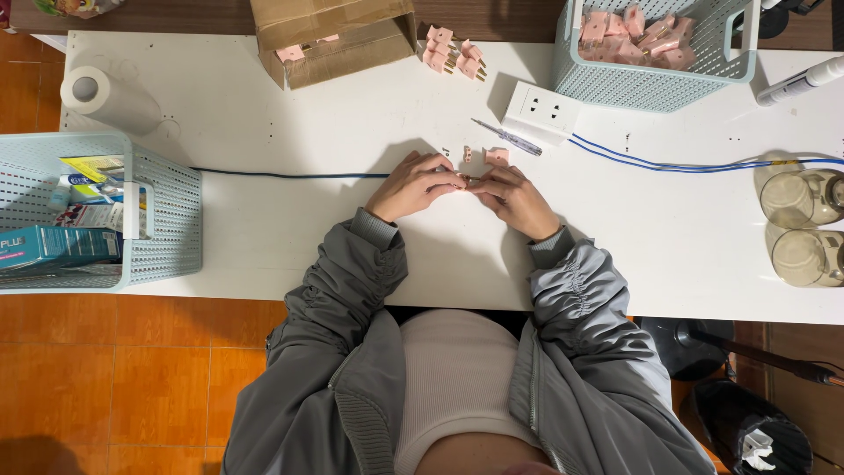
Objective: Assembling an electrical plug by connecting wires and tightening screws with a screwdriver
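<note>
Small pink plug (472, 179) pinched between left hand (416, 185) and right hand (514, 199)

left hand (413, 186) curled, fingertips pinched | right hand (514, 198) curled, fingertips meeting left | forearms converge

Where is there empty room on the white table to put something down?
Bare table lies between the left basket and the left hand, and between the right hand and the glass jars. The far edge is crowded.
</note>
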